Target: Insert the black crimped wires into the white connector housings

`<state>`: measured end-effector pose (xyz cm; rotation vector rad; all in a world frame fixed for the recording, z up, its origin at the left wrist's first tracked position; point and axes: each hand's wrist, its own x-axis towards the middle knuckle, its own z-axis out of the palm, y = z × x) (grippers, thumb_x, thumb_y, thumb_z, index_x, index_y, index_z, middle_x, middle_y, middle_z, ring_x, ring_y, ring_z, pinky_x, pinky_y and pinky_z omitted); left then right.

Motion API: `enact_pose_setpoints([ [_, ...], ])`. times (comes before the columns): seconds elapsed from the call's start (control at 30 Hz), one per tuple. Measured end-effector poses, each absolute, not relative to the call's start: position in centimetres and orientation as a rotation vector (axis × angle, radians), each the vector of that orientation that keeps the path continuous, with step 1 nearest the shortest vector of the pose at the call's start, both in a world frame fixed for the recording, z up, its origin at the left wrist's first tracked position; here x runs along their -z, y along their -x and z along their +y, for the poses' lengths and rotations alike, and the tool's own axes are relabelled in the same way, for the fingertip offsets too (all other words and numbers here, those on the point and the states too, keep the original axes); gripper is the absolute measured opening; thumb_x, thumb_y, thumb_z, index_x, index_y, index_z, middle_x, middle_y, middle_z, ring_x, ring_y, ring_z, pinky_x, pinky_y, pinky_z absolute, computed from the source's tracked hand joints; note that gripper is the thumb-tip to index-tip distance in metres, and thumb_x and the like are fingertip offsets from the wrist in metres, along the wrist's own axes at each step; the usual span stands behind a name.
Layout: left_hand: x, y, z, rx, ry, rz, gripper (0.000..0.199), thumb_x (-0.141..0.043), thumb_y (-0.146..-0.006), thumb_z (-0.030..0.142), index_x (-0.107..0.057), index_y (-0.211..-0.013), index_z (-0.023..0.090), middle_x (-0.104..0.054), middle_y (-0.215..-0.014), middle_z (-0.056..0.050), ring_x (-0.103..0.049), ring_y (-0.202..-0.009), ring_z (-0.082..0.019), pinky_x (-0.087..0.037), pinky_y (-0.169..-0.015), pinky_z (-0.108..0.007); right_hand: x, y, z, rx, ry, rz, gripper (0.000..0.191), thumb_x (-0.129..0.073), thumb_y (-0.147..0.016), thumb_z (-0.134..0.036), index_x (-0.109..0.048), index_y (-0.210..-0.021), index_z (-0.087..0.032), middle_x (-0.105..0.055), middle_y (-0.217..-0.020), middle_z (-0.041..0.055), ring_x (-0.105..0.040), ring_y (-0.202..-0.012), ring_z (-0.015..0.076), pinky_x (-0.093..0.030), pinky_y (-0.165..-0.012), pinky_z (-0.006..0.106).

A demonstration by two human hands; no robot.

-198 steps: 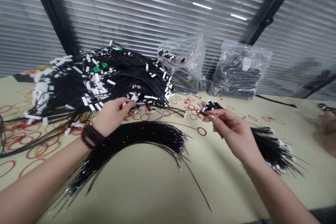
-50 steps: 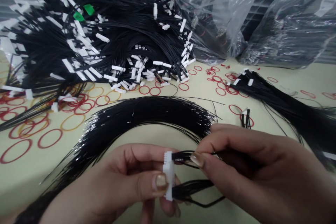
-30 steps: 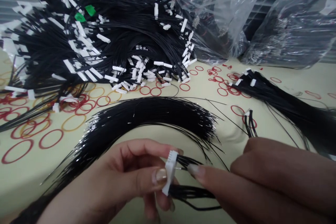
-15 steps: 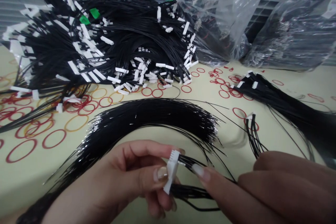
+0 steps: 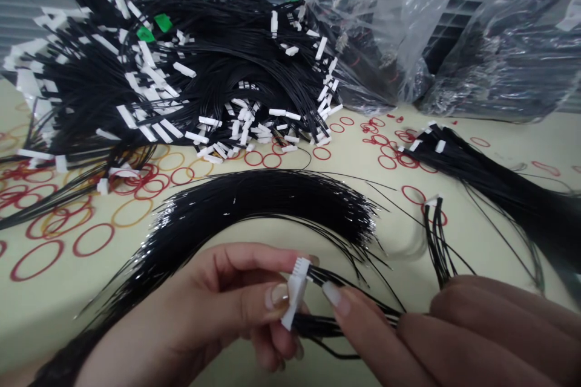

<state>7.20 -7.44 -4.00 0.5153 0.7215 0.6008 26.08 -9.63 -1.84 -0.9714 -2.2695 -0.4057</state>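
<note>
Between thumb and fingers, my left hand [image 5: 245,302] pinches a white connector [image 5: 297,293], tilted with its toothed end up. Black wires [image 5: 318,326] run out of its right side toward my right hand [image 5: 436,332]. The right thumb and index finger close on the black wires near the connector's upper end; the other fingers are curled. Just beyond my left hand lies a curved bundle of loose black wires [image 5: 267,193] with silvery tips.
A large pile of black cables [image 5: 227,54] with white connectors stands at the back left. Clear plastic bags [image 5: 385,24] are behind on the right. Rubber bands [image 5: 93,240] are scattered about. Another cable bundle [image 5: 499,169] lies at right.
My right hand has moved slightly left, bringing its fingertips nearer the connector. The connector has tilted and shifted very slightly in my left hand.
</note>
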Motion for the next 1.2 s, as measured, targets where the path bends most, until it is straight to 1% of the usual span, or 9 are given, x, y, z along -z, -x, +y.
enact_pose_setpoints([
  [0.17, 4.3, -7.1, -7.6, -0.577, -0.539, 0.71, 0.011, -0.068, -0.07, 0.015, -0.072, -0.08, 0.017, -0.07, -0.068, -0.003, -0.061, -0.052, -0.006, -0.047, -0.047, -0.009, 1.3, -25.7, -9.4, 0.617, 0.783, -2.333, 0.013, -0.049, -0.081, -0.018, -0.061, -0.077, -0.02, -0.048, -0.049, -0.0072, -0.036, -0.037, 0.0021, -0.025, -0.033, 0.021],
  [0.5, 3.7, -7.3, -7.2, -0.53, -0.587, 0.785, 0.011, -0.072, -0.064, 0.02, -0.073, -0.075, 0.018, -0.068, -0.059, -0.002, -0.058, -0.048, -0.007, -0.046, -0.046, -0.011, 1.4, -25.6, -9.4, 0.536, 0.724, -2.33, 0.009, -0.052, -0.079, -0.02, -0.061, -0.075, -0.019, -0.053, -0.051, -0.0083, -0.041, -0.04, 0.0017, -0.029, -0.034, 0.022],
  [0.6, 4.2, -7.2, -7.2, -0.537, -0.624, 0.777, 0.01, -0.068, -0.069, 0.02, -0.072, -0.079, 0.018, -0.067, -0.059, -0.001, -0.058, -0.05, -0.006, -0.045, -0.049, -0.011, 1.5, -25.9, -9.1, 0.297, 0.822, -2.362, 0.017, -0.046, -0.083, -0.019, -0.062, -0.076, -0.02, -0.053, -0.051, -0.0063, -0.042, -0.042, 0.0031, -0.035, -0.039, 0.018],
  [0.7, 4.7, -7.1, -7.1, -0.438, -0.645, 0.847, 0.012, -0.066, -0.071, 0.018, -0.071, -0.082, 0.015, -0.066, -0.062, -0.002, -0.057, -0.052, -0.007, -0.046, -0.052, -0.013, 1.3, -26.6, -8.8, -0.164, 0.963, -2.445, 0.017, -0.047, -0.082, -0.018, -0.063, -0.077, -0.023, -0.052, -0.053, -0.0056, -0.045, -0.046, 0.0042, -0.038, -0.042, 0.016],
  [0.83, 4.9, -7.0, -7.1, -0.291, -0.648, 0.927, 0.013, -0.067, -0.068, 0.018, -0.07, -0.08, 0.012, -0.064, -0.059, -0.003, -0.056, -0.051, -0.008, -0.046, -0.051, -0.016, 1.5, -27.5, -8.0, -0.778, 0.98, -2.405, 0.015, -0.052, -0.081, -0.03, -0.06, -0.093, -0.027, -0.063, -0.08, -0.0044, -0.058, -0.066, 0.0052, -0.046, -0.054, 0.012],
  [0.9, 4.9, -7.0, -7.2, -0.292, -0.661, 0.937, 0.015, -0.065, -0.068, 0.017, -0.069, -0.081, 0.011, -0.063, -0.059, -0.003, -0.055, -0.05, -0.008, -0.046, -0.052, -0.017, 2.1, -27.3, -6.9, -0.72, 1.087, -2.318, 0.016, -0.046, -0.084, -0.027, -0.062, -0.088, -0.025, -0.064, -0.084, -0.0024, -0.059, -0.071, 0.0072, -0.046, -0.056, 0.014],
  [1.0, 4.9, -7.0, -7.4, -0.319, -0.675, 0.937, 0.014, -0.062, -0.07, 0.016, -0.068, -0.082, 0.01, -0.061, -0.057, -0.002, -0.054, -0.049, -0.007, -0.046, -0.053, -0.018, 3.7, -25.8, -4.4, -0.523, 1.202, -2.386, 0.017, -0.048, -0.082, -0.018, -0.063, -0.09, -0.02, -0.062, -0.088, 0.0005, -0.056, -0.079, 0.0104, -0.046, -0.071, 0.023],
  [1.1, 5.3, -6.9, -7.5, -0.325, -0.669, 0.917, 0.013, -0.064, -0.068, 0.015, -0.067, -0.08, 0.01, -0.06, -0.055, -0.001, -0.054, -0.047, -0.006, -0.046, -0.053, -0.017, 5.2, -23.4, -1.6, -0.158, 1.05, -2.603, 0.023, -0.044, -0.082, -0.013, -0.063, -0.095, -0.018, -0.061, -0.095, 0.0034, -0.053, -0.089, 0.0149, -0.043, -0.079, 0.03],
  [1.2, 6.0, -6.7, -7.3, -0.337, -0.651, 0.884, 0.017, -0.068, -0.063, 0.016, -0.067, -0.079, 0.008, -0.06, -0.055, -0.001, -0.055, -0.048, -0.007, -0.045, -0.05, -0.016, 6.0, -21.1, 0.7, 0.145, 0.727, -2.764, 0.031, -0.04, -0.084, -0.009, -0.056, -0.109, -0.018, -0.055, -0.115, 0.0036, -0.046, -0.103, 0.0166, -0.039, -0.086, 0.032],
])
